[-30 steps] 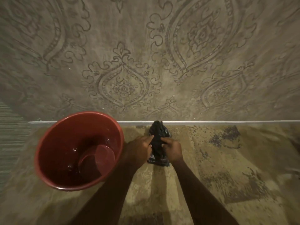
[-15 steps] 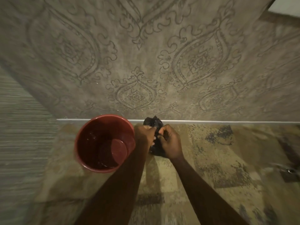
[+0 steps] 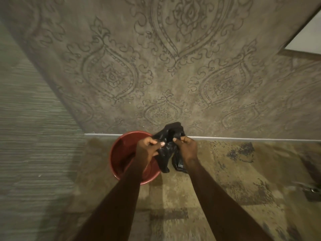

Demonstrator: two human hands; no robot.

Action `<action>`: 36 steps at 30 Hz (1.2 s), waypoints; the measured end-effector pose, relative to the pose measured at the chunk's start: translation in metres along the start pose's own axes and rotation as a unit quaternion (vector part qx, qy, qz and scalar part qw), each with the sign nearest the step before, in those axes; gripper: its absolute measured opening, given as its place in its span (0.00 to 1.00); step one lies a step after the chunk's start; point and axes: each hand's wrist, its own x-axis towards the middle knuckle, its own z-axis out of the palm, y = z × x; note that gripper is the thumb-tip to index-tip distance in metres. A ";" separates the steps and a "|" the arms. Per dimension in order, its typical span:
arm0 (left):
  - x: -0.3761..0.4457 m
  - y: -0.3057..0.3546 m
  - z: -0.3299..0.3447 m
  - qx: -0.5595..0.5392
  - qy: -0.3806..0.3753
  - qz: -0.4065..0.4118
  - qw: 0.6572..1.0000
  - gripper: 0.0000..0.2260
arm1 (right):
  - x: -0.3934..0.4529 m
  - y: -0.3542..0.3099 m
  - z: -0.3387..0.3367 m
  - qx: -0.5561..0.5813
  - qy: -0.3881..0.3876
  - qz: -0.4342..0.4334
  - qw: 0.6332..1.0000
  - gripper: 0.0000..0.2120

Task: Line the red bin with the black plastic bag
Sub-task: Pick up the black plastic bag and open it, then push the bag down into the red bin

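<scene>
A round red bin [image 3: 119, 153] stands upright on the patterned floor close to the wall, its inside showing. A crumpled black plastic bag [image 3: 169, 150] hangs in the air just right of the bin's rim. My left hand [image 3: 147, 148] pinches the bag's left edge and partly covers the bin's opening. My right hand [image 3: 186, 146] pinches the bag's right edge. A small gap in the bag's mouth shows between my two hands, and the bag's lower end dangles down between my forearms.
A wall with ornate grey-brown wallpaper [image 3: 173, 75] rises right behind the bin, with a white skirting strip [image 3: 243, 138] at its foot. A striped wall [image 3: 31, 127] lies to the left. A dark metal object [image 3: 312, 192] sits on the floor at far right.
Both hands have lifted the bag off the floor and begun pulling its mouth apart. The view has pulled back and up, so the bin appears smaller and nearer the centre.
</scene>
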 end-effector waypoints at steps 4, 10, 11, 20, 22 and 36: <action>0.000 0.015 -0.045 -0.022 0.042 0.013 0.999 0.09 | -0.012 -0.010 0.017 0.057 0.011 -0.009 0.998 0.10; -0.011 0.016 -0.095 0.133 -0.079 -0.162 0.975 0.06 | -0.034 -0.017 0.056 0.089 -0.018 0.000 0.996 0.10; -0.013 0.016 -0.100 0.146 -0.074 -0.171 0.972 0.09 | -0.037 -0.020 0.061 0.088 -0.020 0.000 0.996 0.08; -0.003 0.060 -0.098 0.095 0.113 -0.129 0.981 0.20 | -0.048 -0.036 0.072 0.066 -0.046 -0.050 0.996 0.11; -0.002 0.058 -0.096 0.216 0.187 -0.064 0.956 0.14 | -0.042 -0.032 0.067 0.084 -0.055 -0.048 0.994 0.11; 0.041 0.108 -0.057 0.122 0.025 -0.183 0.975 0.11 | 0.007 -0.011 0.067 0.006 -0.202 -0.035 0.979 0.09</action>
